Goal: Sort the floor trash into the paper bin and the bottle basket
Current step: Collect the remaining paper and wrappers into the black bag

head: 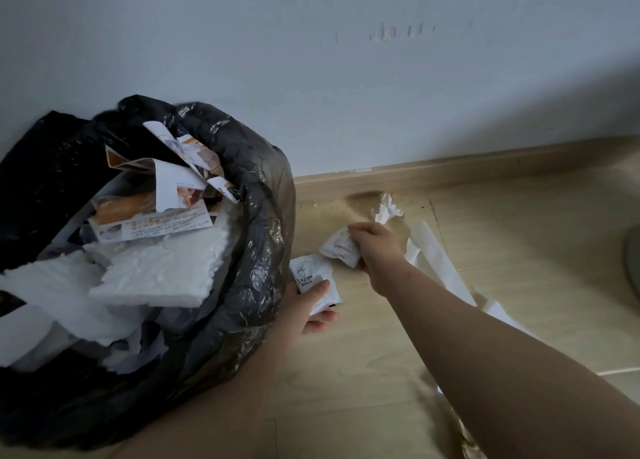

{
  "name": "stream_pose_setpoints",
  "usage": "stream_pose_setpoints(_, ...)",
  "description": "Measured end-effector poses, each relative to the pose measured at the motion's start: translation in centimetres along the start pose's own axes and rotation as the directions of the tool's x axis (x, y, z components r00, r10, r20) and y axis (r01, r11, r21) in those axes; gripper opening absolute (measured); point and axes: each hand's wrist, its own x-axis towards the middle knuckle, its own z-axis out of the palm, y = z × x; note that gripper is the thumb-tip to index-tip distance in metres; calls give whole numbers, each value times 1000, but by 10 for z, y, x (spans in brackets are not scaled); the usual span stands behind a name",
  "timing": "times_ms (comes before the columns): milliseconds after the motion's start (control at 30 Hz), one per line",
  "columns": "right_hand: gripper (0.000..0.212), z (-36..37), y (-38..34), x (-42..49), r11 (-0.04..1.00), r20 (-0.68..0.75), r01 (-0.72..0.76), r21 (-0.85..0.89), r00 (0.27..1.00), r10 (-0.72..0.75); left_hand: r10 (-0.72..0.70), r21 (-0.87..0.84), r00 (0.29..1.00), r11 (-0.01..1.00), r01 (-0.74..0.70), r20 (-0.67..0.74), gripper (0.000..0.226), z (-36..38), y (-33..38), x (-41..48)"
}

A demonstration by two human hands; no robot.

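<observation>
A paper bin lined with a black bag [256,216] stands at the left, filled with torn printed paper and white foam pieces. My left hand [304,306] holds a small white packet [313,278] beside the bin's right side, thumb across its front. Further right, my right hand [375,247] grips a crumpled white packet [337,247] low over the floor. No bottle basket is in view.
A crumpled white tissue [386,211] lies by the baseboard [450,171]. A long strip of white paper [436,261] stretches along the wooden floor under my right forearm. A grey round object [633,261] shows at the right edge. The wall rises behind.
</observation>
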Motion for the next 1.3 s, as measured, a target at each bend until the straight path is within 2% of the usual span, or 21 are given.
stream_pose_setpoints(100,22,-20,14,-9,998,-57,7,54,998,-4,-4,74,998,997,-1,64,4,-2,-2,-5)
stream_pose_setpoints(233,50,-35,29,-24,1000,-18,7,-10,1000,-7,-34,118,991,993,19,127,6,-1,-9,-15)
stream_pose_setpoints(300,42,-39,38,-35,998,-32,-11,-64,999,9,-61,125,985,991,40,164,10,4,-11,-22)
stream_pose_setpoints(400,23,-45,45,-52,967,-34,-6,-255,999,-3,-123,148,966,985,90,229,18,14,-15,-33)
stream_pose_setpoints(500,20,-47,47,-63,946,-18,17,-324,1000,-24,-187,131,930,980,153,315,26,26,-17,-40)
stream_pose_setpoints(567,20,-48,46,-71,939,-14,23,-343,999,-29,-171,157,925,980,124,339,19,36,-15,-48)
stream_pose_setpoints(633,20,-47,45,-75,944,10,28,-330,1000,-26,-113,234,938,972,35,329,6,43,-10,-54)
stream_pose_setpoints(667,21,-48,43,-79,956,22,24,-293,1000,-18,-73,275,945,961,-19,320,8,46,-7,-58)
stream_pose_setpoints(800,28,-55,33,-91,999,72,-4,45,997,1,76,379,953,906,-189,294,18,48,11,-70)
stream_pose_setpoints(933,35,-62,5,-97,954,94,82,288,989,-113,282,410,938,845,-343,202,11,49,38,-77)
stream_pose_setpoints(1100,31,-55,-34,-112,885,85,163,436,972,-221,513,394,857,778,-490,55,19,59,80,-96)
stream_pose_setpoints(1200,17,-45,-62,-130,837,76,254,484,941,-330,637,396,770,718,-572,-43,25,61,108,-115)
stream_pose_setpoints(1300,9,-28,-92,-154,810,74,344,474,902,-426,722,469,686,639,-609,-93,34,50,136,-138)
